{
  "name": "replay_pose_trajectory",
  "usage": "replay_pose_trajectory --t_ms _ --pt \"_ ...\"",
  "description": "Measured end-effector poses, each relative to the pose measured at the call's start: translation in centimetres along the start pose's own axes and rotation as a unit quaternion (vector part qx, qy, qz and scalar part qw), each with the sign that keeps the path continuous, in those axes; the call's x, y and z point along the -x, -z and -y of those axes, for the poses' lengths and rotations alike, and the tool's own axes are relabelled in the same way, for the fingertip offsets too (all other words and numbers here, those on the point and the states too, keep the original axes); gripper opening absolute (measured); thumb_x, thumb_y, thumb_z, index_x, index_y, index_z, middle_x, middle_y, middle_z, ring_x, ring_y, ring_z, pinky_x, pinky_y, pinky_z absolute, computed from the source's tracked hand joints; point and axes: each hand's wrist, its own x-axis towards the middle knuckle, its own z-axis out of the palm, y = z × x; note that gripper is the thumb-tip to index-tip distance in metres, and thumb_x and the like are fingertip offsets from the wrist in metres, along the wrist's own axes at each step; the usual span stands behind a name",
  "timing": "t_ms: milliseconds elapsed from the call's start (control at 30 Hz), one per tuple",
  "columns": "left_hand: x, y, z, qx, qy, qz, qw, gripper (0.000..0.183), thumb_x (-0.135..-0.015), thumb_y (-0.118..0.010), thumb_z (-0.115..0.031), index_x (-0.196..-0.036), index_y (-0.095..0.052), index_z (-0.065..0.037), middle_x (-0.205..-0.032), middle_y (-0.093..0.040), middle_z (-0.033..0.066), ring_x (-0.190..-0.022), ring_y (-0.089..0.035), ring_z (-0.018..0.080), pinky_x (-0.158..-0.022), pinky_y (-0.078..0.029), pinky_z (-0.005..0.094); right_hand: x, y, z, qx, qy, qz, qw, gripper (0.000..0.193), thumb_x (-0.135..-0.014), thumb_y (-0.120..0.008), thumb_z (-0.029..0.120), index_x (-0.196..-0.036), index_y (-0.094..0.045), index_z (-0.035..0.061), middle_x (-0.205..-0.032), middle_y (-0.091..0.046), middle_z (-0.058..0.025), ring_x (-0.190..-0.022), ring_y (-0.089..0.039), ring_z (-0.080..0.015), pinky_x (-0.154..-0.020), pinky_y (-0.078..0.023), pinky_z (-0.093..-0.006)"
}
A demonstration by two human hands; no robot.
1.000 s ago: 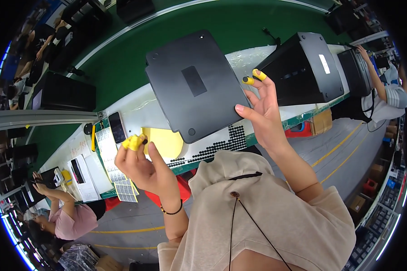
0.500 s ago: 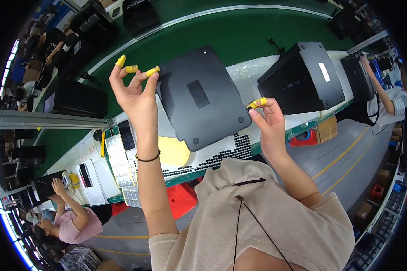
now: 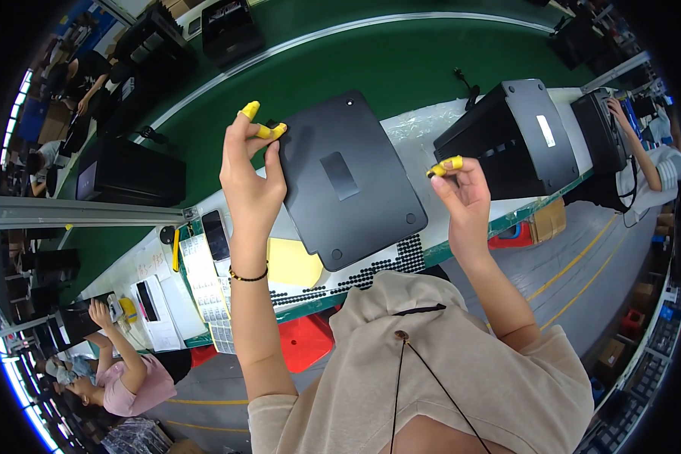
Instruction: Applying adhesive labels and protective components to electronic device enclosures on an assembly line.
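A dark grey box (image 3: 363,166) stands before me with its flat bottom face up. Round black feet sit at its two near corners, and a small dark recess with a bright spot shows at its far right corner. My left hand (image 3: 253,181), with yellow finger covers, is at the box's far left corner. Its fingers are closed near a small dark bit that I cannot make out. To the right of the box, my right hand (image 3: 465,197) pinches a small black rubber foot (image 3: 432,175) between thumb and finger, apart from the box.
A sheet of black rubber feet (image 3: 401,259) and a yellow sheet (image 3: 293,263) lie along the near edge. Leftward are label sheets (image 3: 199,265) and a phone (image 3: 215,234). Another dark box (image 3: 499,140) stands right. Co-workers sit at both sides; a red stool (image 3: 306,344) is below.
My left hand has moved right and its fingers have drawn together at the box's corner. My right hand has shifted slightly right, away from the box. The box appears slightly lower in view.
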Motion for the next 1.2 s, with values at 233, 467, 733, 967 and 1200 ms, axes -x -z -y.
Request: replay_pose_trajectory --t_ms 233,467,733,967,1200 --pt "1.0 -0.4 -0.3 0.078 0.039 0.017 0.996 0.06 -0.086 -0.052 0.011 -0.14 -0.032 -0.004 -0.13 -0.051 0.0191 -0.112 -0.061 0.0285 -0.095 -0.046 0.0362 -8.4 -3.2 1.8 0.322 0.308 0.081 0.891 0.021 -0.083 -0.065 -0.001 -0.103 -0.059 0.0003 -0.097 -0.061 -0.007 -0.092 -0.059 -0.0173 -0.083 -0.046 -0.0276" --pt "1.4 -0.4 -0.2 0.136 0.081 0.003 0.987 0.058 -0.088 -0.05 0.01 -0.141 -0.031 -0.004 -0.133 -0.048 0.0197 -0.118 -0.057 0.0298 -0.097 -0.044 0.0373 -12.4 -6.3 2.9 0.478 0.406 0.218 0.748 0.023 -0.082 -0.064 0.001 -0.104 -0.063 0.0062 -0.087 -0.06 -0.0073 -0.088 -0.06 -0.0233 -0.075 -0.05 -0.0324" --pt "1.5 -0.4 0.2 0.152 0.092 -0.013 0.984 0.054 -0.087 -0.048 0.011 -0.137 -0.036 -0.003 -0.131 -0.047 0.0183 -0.116 -0.058 0.0297 -0.096 -0.045 0.0372 -12.7 -7.4 3.8 0.55 0.507 0.256 0.612 0.028 -0.074 -0.064 0.0 -0.101 -0.064 0.0086 -0.088 -0.06 -0.0055 -0.089 -0.059 -0.0222 -0.076 -0.05 -0.0336" --pt "1.6 -0.7 0.3 0.156 0.072 -0.019 0.985 0.054 -0.086 -0.047 0.012 -0.136 -0.037 -0.003 -0.13 -0.047 0.017 -0.116 -0.058 0.0292 -0.096 -0.046 0.0357 -12.1 -6.1 3.4 0.557 0.509 0.283 0.592 0.031 -0.072 -0.061 -0.004 -0.101 -0.064 0.007 -0.097 -0.062 -0.0053 -0.105 -0.057 -0.0254 -0.09 -0.049 -0.0375" --pt "1.7 -0.5 0.5 0.156 0.072 -0.008 0.985 0.053 -0.086 -0.049 0.01 -0.136 -0.038 -0.003 -0.13 -0.045 0.0175 -0.117 -0.056 0.0302 -0.098 -0.044 0.0366 -11.6 -5.1 3.6 0.577 0.483 0.313 0.579 0.034 -0.076 -0.058 -0.005 -0.107 -0.063 0.0077 -0.107 -0.064 -0.0068 -0.114 -0.054 -0.0272 -0.102 -0.043 -0.0417"
